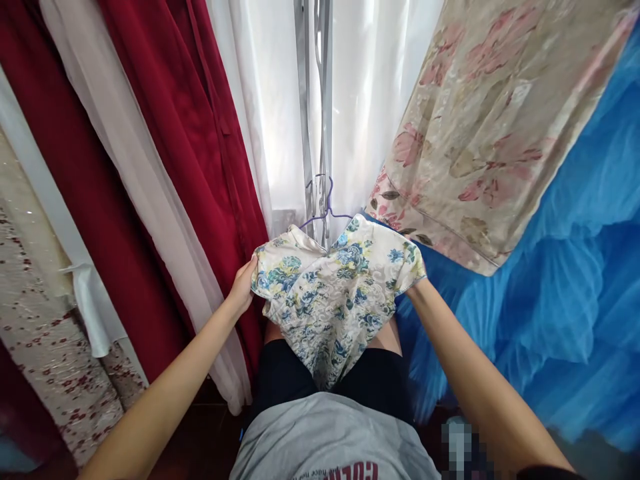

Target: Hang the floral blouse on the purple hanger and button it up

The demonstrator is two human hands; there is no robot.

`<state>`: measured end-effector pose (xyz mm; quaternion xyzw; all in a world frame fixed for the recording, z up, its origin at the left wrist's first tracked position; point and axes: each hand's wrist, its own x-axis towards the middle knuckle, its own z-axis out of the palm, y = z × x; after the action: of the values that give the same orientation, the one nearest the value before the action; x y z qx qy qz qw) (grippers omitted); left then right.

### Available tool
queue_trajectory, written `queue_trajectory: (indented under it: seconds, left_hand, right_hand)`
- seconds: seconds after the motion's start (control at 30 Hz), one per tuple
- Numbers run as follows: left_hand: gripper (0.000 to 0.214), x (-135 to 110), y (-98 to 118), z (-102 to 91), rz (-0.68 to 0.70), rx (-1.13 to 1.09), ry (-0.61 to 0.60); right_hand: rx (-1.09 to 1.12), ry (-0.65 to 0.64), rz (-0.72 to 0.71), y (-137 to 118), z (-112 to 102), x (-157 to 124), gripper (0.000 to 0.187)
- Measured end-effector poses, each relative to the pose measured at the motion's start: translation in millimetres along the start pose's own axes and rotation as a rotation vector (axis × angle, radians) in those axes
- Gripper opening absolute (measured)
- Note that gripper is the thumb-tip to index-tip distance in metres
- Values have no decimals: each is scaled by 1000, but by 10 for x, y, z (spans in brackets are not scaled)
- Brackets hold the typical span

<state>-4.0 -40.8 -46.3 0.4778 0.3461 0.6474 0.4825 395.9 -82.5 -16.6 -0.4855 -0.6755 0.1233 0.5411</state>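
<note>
In front of my legs hangs a white dress (333, 287) with blue, green and yellow flowers, short sleeves and a stand collar. It is on a purple hanger (330, 200), whose hook rises above the collar. My left hand (244, 283) grips the edge of the sleeve on the left, its fingers partly behind the cloth. At the opposite sleeve is my right hand (416, 285), mostly hidden behind the fabric, so its fingers do not show. Between the two hands the shoulders of the dress are spread wide, and the lower part narrows toward my lap.
Dark red drapes (165, 100) and pale pink cloth (135, 140) hang at left. A grey metal stand (314, 80) rises before a white curtain (370, 87). To the right hang a beige floral garment (480, 133) and blue ruffled tulle (560, 320).
</note>
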Motion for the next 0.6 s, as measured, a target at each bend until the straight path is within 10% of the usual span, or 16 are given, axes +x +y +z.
queue_trajectory:
  seconds: [0.3,0.5,0.53,0.6]
  left_hand:
    - [39,-89,512,394,109,-146,75]
    - [85,-26,735,704,602,619,-1]
    - [92,-49,695,741,698,811,46]
    - [96,-111,560,794,837,1068,68]
  right_hand:
    - [653,280,266,-305,-261,-51,54]
    - [579,735,97,-562,-75,-587,54]
    - [492,696,65,-634,1,-817,63]
    - [251,188,-18,-794,166,-1284,85]
